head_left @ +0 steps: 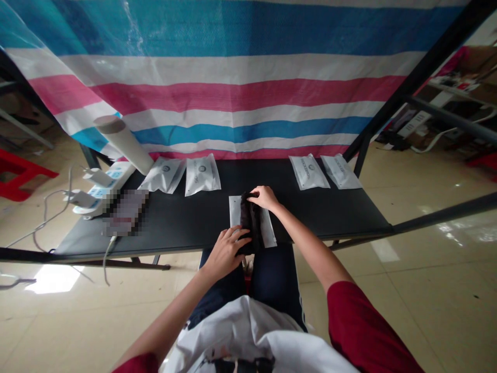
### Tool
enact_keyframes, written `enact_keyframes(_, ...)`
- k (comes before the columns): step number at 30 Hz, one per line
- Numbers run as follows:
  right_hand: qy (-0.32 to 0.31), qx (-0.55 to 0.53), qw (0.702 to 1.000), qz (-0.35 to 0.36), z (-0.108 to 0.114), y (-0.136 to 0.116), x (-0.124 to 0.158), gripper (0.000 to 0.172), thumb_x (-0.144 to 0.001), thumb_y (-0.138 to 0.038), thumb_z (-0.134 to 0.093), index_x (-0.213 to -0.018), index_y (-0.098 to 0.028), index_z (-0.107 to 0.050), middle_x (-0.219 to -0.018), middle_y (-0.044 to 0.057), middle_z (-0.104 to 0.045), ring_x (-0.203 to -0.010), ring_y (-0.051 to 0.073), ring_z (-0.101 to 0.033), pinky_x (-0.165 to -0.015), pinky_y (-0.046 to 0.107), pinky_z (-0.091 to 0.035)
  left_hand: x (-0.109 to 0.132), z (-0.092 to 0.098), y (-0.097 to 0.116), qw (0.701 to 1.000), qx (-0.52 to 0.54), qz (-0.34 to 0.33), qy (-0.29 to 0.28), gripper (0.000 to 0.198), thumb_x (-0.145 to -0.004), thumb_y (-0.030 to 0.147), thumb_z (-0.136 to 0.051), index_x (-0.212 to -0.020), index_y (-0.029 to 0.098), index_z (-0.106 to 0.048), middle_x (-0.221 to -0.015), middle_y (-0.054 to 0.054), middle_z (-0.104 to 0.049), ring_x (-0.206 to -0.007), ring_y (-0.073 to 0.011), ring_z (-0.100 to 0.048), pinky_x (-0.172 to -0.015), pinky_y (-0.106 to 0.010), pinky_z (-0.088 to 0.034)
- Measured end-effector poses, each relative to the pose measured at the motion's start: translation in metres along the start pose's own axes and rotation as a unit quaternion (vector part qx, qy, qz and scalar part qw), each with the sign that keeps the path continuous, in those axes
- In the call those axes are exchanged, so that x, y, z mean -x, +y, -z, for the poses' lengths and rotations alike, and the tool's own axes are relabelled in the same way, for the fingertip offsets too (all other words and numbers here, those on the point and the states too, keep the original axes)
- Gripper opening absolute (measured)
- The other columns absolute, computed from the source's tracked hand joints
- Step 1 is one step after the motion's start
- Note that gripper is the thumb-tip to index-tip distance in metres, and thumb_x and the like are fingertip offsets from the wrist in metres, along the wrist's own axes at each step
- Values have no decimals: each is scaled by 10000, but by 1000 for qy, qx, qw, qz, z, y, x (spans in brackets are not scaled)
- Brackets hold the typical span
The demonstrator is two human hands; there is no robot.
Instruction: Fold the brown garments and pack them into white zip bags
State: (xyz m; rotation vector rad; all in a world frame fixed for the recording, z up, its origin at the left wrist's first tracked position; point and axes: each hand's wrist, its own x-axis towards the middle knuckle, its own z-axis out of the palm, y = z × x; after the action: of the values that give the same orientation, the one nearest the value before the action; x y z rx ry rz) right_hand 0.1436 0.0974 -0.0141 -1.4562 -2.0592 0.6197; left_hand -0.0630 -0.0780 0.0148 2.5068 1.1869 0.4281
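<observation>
At nine o'clock, a pixelated flat object [125,212] on the black table [194,217] is blurred beyond naming, the print on the white packets [202,174] at twelve o'clock is too small to read, and the left hand [225,254] and right hand [266,198] partly hide the dark folded cloth [250,223].

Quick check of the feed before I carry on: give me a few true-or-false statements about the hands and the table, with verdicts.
1. The left hand and right hand both touch a dark folded cloth. True.
2. The cloth lies on a white packet. True.
3. The left hand grips the pale tube. False: the tube leans at the table's far left, away from both hands.
4. Only one packet lies along the back of the black table. False: four packets lie there, two on each side.
</observation>
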Motion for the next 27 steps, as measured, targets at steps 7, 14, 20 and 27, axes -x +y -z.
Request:
enact_keyframes(7,44,-116,992,6,11,4,13,621,-737,-465,-769,-1270,-174,-637,-1113,116,-723,-956,234,-699,-821,339,-547,-27,23,-19,994,108,-18,-22,395,-811,163,-586,-1204,203,-593,-1244,-105,-654,-1205,-250,-583,-1027,-391,-429)
enact_keyframes(14,183,-158,970,19,31,-16,62,388,-906,-423,-575,-1212,-195,-640,-1078,101,-720,-947,208,-688,-808,344,-546,-61,-2,-39,940,276,183,81,424,-892,383,-501,-1246,151,-474,-730,-8,-668,-551,-132,-580,-532,-226,-408)
enact_keyframes(20,98,-12,980,173,21,-49,107,260,-868,-321,-614,-1095,-218,-689,-1108,84,-719,-1090,242,-636,-988,414,-472,-82,-9,-35,949,190,237,87,348,-805,346,-604,-1098,159,-610,-692,-21,-653,-568,-155,-578,-536,-242,-389)
enact_keyframes(27,9,69,984,162,5,-44,114,502,-816,-370,-709,-1267,-180,-598,-1278,128,-643,-1196,276,-583,-1028,435,-442,-76,-11,-48,942,261,172,120,499,-828,354,-563,-1276,138,-608,-1149,-128,-640,-1102,-266,-600,-978,-391,-468)
